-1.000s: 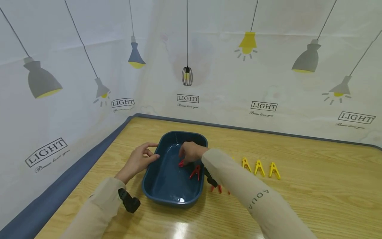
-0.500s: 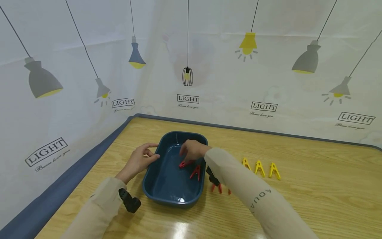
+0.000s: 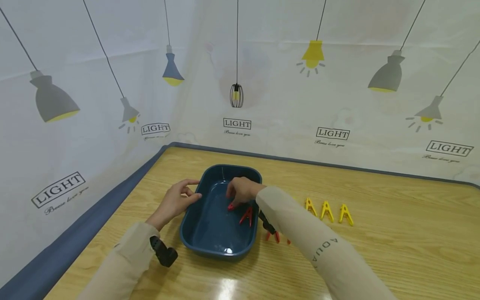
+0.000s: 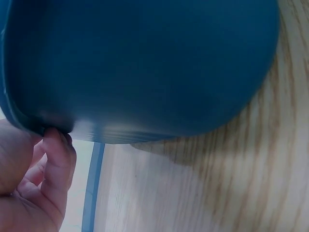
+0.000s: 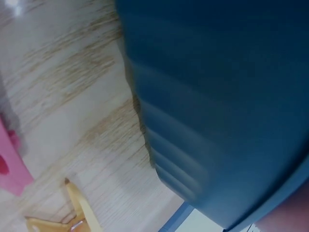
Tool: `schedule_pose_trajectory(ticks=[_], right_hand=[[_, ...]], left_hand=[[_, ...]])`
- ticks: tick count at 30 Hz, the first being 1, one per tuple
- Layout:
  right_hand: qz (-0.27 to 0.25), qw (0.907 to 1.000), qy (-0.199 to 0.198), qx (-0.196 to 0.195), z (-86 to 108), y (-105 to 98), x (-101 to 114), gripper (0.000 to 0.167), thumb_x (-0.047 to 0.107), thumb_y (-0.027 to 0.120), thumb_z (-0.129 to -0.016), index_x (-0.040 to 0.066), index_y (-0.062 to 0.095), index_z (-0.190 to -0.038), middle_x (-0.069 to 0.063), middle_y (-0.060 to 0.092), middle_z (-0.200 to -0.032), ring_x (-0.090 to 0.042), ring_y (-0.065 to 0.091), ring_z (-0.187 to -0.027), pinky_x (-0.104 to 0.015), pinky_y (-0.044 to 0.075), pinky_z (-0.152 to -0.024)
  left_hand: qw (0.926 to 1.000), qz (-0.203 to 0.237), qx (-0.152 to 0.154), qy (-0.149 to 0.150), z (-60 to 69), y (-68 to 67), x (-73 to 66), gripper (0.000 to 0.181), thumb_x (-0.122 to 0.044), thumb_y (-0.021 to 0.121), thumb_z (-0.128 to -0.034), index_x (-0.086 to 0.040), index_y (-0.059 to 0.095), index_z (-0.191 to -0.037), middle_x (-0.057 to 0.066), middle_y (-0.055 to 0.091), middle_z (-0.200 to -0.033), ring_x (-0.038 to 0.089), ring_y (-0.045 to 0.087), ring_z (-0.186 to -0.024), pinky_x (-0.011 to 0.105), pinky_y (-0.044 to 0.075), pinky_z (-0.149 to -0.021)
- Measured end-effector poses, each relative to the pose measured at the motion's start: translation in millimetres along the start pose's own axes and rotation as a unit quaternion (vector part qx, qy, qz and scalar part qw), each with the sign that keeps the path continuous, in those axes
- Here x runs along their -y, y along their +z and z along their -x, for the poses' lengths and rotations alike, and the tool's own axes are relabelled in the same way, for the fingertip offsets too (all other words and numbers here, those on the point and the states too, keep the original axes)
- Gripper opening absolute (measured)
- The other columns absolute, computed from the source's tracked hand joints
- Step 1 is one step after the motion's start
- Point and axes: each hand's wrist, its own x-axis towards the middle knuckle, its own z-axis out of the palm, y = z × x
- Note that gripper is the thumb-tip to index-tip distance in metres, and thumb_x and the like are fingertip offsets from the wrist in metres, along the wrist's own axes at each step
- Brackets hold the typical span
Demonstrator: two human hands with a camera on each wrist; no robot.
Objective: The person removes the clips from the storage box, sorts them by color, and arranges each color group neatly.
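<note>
A blue basin (image 3: 213, 231) with rounded corners stands on the wooden table. At its left rim is my left hand (image 3: 174, 202), thumb on the edge and bent fingers against the outer wall; in the left wrist view the fingers (image 4: 57, 159) meet the basin just under its lip. Inside the basin, my right hand (image 3: 243, 189) pinches a red spring clip (image 3: 230, 206) low over the floor, its far part hidden by the fingers. Another red spring clip (image 3: 246, 216) lies beside it, near the right wall. The basin wall hides most of the right hand in the right wrist view.
Right of the basin, red clips (image 3: 276, 237) lie partly under the right sleeve (image 3: 300, 233). Farther right stands a row of yellow clips (image 3: 326, 211). A printed cloth (image 3: 285, 96) rises behind the table (image 3: 405, 233).
The red clip under my right fingers has shifted and turned slightly; more of it showed half a second ago. My left hand stays at the rim.
</note>
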Motion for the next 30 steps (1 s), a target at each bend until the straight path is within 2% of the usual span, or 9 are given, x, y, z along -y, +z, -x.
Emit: schedule_pose_trajectory(ticks=[8, 18, 30], right_hand=[[0.01, 0.9999, 0.007, 0.001, 0.2, 1.2, 1.8, 0.017, 0.009, 0.069, -0.076, 0.008, 0.064, -0.092, -0.001, 0.059, -0.086, -0.012, 0.054, -0.078, -0.024, 0.044, -0.068], [-0.007, 0.9999, 0.012, 0.006, 0.0, 7.2, 4.7, 0.015, 0.015, 0.068, -0.078, 0.009, 0.063, -0.091, 0.0, 0.059, -0.085, -0.011, 0.054, -0.075, -0.023, 0.044, -0.067], [-0.036, 0.9979, 0.025, 0.047, 0.9, 3.5, 4.4, 0.028, 0.009, 0.071, -0.074, 0.008, 0.062, -0.1, 0.0, 0.058, -0.086, -0.012, 0.055, -0.077, -0.023, 0.045, -0.067]], left_hand=[[1.0, 0.003, 0.001, -0.003, 0.6, -0.4, -1.5, 0.042, -0.014, 0.061, -0.0837, -0.003, 0.049, -0.123, 0.006, 0.056, -0.071, 0.015, 0.048, -0.057, 0.027, 0.04, -0.052], [1.0, 0.005, 0.0, -0.002, 0.8, -0.2, -2.1, 0.041, -0.014, 0.061, -0.0838, -0.003, 0.05, -0.122, 0.006, 0.056, -0.071, 0.014, 0.046, -0.054, 0.026, 0.039, -0.05], [0.9998, 0.017, 0.004, -0.008, 1.7, -0.8, -2.2, 0.041, -0.013, 0.061, -0.0838, -0.004, 0.05, -0.122, 0.006, 0.056, -0.07, 0.014, 0.045, -0.052, 0.028, 0.039, -0.049]])
